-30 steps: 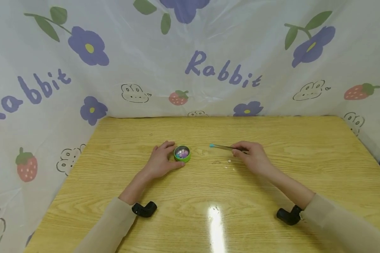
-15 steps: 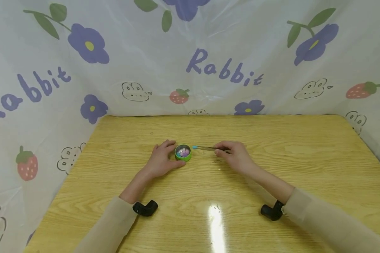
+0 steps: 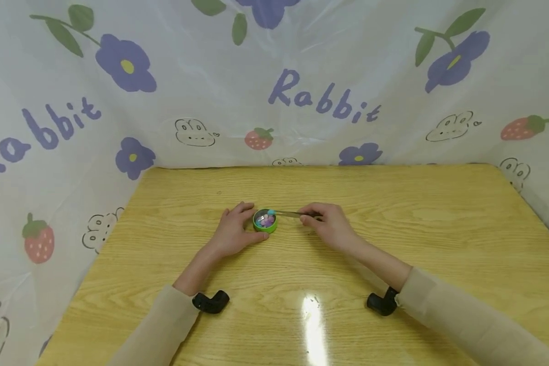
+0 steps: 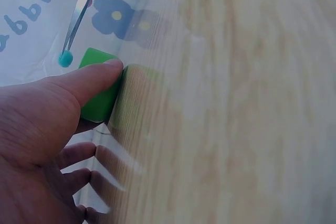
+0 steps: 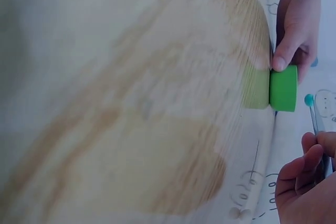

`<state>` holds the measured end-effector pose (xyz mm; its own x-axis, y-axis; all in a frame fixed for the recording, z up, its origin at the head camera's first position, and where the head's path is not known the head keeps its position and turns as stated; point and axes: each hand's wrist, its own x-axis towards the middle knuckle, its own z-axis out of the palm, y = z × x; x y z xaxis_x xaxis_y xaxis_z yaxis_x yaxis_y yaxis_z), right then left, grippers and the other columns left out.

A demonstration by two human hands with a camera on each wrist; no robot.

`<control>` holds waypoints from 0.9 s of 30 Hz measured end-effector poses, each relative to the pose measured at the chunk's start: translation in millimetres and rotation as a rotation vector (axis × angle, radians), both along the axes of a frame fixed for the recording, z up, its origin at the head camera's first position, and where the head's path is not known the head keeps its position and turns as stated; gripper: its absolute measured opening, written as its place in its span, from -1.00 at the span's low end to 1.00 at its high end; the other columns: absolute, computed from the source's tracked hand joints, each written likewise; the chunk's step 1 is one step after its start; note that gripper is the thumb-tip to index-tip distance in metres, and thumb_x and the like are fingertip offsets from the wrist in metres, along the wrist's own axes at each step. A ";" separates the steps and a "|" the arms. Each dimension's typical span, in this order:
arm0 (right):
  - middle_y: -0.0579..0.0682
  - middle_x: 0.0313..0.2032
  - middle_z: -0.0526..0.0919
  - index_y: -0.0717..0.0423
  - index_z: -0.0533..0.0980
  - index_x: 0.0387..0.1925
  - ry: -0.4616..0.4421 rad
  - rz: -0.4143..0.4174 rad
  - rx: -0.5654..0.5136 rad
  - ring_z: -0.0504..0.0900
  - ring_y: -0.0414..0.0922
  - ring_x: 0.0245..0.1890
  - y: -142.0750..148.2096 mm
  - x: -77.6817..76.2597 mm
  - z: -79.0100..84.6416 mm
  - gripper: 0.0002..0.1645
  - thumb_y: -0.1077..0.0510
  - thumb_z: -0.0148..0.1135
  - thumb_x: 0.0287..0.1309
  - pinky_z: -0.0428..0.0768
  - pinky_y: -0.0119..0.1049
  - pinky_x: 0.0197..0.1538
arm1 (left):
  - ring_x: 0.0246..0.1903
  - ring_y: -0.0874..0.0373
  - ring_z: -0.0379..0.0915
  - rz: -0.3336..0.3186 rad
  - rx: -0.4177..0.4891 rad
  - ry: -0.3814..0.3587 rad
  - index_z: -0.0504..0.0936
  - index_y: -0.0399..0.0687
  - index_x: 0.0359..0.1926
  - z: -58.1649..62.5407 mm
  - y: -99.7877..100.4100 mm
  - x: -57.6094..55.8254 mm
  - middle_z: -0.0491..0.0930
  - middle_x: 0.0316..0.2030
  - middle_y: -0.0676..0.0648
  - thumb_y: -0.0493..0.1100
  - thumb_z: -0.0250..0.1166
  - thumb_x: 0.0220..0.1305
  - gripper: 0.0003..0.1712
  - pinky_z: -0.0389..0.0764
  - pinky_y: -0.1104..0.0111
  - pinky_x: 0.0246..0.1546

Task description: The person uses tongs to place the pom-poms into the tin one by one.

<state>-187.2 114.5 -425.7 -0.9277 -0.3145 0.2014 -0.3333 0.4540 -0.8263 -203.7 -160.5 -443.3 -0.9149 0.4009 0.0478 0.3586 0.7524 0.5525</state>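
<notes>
A small round green tin (image 3: pixel 267 231) stands on the table, holding several pink, purple and turquoise beads (image 3: pixel 265 222). My left hand (image 3: pixel 231 235) holds it from the left, thumb on the near side and fingers towards the far side. In the left wrist view the thumb presses on the wall of the tin. My right hand (image 3: pixel 333 226) pinches metal tweezers (image 3: pixel 287 213), which point left. Between their tips is a turquoise bead (image 4: pixel 65 59), above the tin's opening and apart from the tin in both wrist views.
The wooden table (image 3: pixel 238 315) reaches back to a white printed curtain (image 3: pixel 229 96), which also hangs at both sides. A black wrist-worn piece (image 3: pixel 211 302) sits at the left sleeve, and a similar black piece (image 3: pixel 382 302) at the right one.
My right hand has moved left with the tweezers, bringing the turquoise bead from right of the tin to over it. The left hand has stayed at the tin.
</notes>
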 end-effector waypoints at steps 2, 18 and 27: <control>0.08 -0.22 0.77 0.27 0.70 -0.02 0.001 0.003 0.003 0.74 -0.03 -0.20 -2.0 0.0 0.5 -0.79 0.28 0.29 0.39 0.64 -0.19 -0.17 | 0.52 -0.32 -0.03 0.003 0.006 0.001 0.40 -0.39 0.42 -0.1 0.2 0.3 0.29 0.44 -0.34 0.05 0.52 0.22 -0.09 -0.16 -0.28 0.44; 0.02 -0.27 0.76 0.30 0.70 -0.05 0.048 0.015 0.012 0.68 -0.12 -0.28 -13.7 -1.8 -6.2 -0.80 0.30 0.30 0.37 0.62 -0.20 -0.14 | 0.51 -0.33 -0.03 0.001 -0.006 0.010 0.40 -0.39 0.42 0.7 1.2 -0.7 0.29 0.44 -0.35 0.05 0.51 0.23 -0.09 -0.14 -0.29 0.44; 0.05 -0.21 0.75 0.31 0.68 0.00 -0.010 0.013 -0.003 0.71 -0.09 -0.24 -15.1 -0.6 -6.9 -0.77 0.30 0.27 0.39 0.63 -0.23 -0.19 | 0.52 -0.32 -0.05 0.013 -0.008 -0.004 0.38 -0.40 0.44 0.6 0.3 0.2 0.29 0.44 -0.35 0.05 0.51 0.24 -0.08 -0.15 -0.28 0.44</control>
<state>-187.8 99.5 -432.6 -0.9256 -0.3256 0.1933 -0.3309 0.4476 -0.8307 -203.5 -160.2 -442.7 -0.9204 0.3890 0.0404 0.3460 0.7618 0.5477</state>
